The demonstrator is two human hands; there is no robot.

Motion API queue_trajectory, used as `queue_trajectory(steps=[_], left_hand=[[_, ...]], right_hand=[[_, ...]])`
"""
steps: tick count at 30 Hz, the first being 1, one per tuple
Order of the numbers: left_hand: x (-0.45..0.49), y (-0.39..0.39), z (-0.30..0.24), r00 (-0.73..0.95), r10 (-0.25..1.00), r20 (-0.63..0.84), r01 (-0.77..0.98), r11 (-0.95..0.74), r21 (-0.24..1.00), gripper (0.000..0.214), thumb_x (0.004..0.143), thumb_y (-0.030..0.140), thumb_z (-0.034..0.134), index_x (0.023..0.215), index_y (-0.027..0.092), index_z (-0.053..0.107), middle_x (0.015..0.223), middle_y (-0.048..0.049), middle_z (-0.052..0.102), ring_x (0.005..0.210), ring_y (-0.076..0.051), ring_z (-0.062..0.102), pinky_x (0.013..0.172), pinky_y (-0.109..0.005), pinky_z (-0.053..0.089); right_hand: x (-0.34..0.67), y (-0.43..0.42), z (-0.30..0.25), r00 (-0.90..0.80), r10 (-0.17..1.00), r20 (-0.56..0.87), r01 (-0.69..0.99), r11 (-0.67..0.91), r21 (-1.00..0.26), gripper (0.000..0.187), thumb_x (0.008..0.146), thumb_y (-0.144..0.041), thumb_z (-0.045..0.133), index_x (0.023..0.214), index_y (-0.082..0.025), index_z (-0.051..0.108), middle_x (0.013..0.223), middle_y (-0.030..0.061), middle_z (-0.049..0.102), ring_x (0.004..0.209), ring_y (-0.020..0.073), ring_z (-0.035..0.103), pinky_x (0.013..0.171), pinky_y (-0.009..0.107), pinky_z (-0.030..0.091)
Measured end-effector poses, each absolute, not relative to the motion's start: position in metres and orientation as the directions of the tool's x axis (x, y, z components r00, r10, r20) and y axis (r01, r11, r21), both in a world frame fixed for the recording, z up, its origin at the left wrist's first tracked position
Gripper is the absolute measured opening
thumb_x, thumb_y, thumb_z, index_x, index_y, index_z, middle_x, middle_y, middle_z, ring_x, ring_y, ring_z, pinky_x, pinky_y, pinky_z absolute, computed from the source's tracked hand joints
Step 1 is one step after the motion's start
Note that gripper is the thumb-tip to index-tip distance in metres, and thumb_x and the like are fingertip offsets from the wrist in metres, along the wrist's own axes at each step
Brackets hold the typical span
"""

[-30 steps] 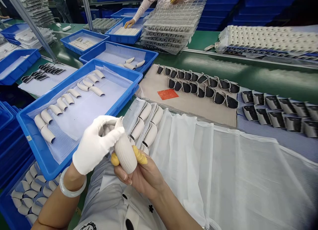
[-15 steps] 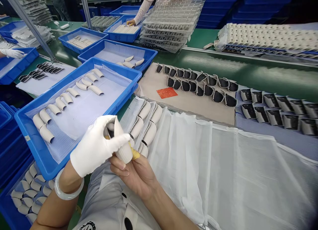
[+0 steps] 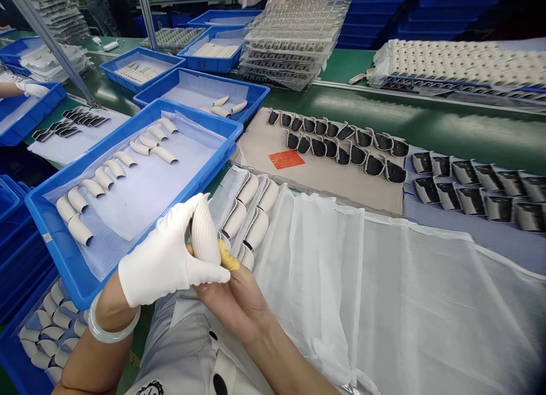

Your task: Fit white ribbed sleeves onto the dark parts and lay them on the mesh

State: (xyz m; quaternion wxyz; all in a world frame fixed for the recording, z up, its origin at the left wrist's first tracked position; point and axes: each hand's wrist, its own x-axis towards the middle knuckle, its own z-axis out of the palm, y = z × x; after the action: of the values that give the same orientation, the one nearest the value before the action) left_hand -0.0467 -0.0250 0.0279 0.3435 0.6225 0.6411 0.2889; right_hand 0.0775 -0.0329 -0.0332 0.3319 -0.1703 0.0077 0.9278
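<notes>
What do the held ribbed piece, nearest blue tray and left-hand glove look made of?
Ribbed piece: matte off-white, perhaps moulded plastic, judging by its even grooves and stiff-looking curve.
Blue tray: probably smooth plastic, faintly glossy, with uniform colour and rounded corners.
Glove: seemingly thin fabric, matte white, close-fitting.

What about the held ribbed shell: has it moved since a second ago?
Yes: the ribbed shell shifted slightly up and left, against the red card.

I am recording bright, diffuse light overall. The gloved left hand [image 3: 160, 258] is looking nearly washed-out; the green bench [image 3: 379, 108] is showing glare. The white sheet [image 3: 392, 287] is blurring rightward; the upper right corner is lying dark.
</notes>
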Motion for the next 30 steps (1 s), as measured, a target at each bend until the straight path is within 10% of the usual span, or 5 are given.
queue_trajectory(steps=[9,30], left_hand=[[-0.05,-0.018,0.021,-0.292,0.952,-0.094,0.503,0.237,0.831,0.042,0.072,0.057,0.063,0.094,0.021,0.067,0.093,-0.0043,0.069,0.09,-0.023,0.063,0.076,-0.033,0.05],[-0.052,-0.025,0.028,-0.193,0.975,-0.111,0.413,0.183,0.892,0.028,0.079,0.04,0.063,0.104,0.026,0.067,0.102,-0.0004,0.07,0.094,-0.017,0.063,0.081,-0.025,0.052]], right_hand=[[0.081,-0.034,-0.024,-0.8,0.544,-0.254,-0.587,-0.799,0.135,0.016,0.077,-0.008,0.056,0.089,-0.004,0.066,0.08,0.007,0.06,0.052,0.0038,0.039,0.047,0.012,0.039],[0.086,-0.038,-0.014,-0.823,0.516,-0.237,-0.562,-0.803,0.201,0.029,0.07,-0.027,0.078,0.088,-0.007,0.068,0.077,0.0034,0.067,0.053,0.004,0.05,0.054,0.017,0.043]])
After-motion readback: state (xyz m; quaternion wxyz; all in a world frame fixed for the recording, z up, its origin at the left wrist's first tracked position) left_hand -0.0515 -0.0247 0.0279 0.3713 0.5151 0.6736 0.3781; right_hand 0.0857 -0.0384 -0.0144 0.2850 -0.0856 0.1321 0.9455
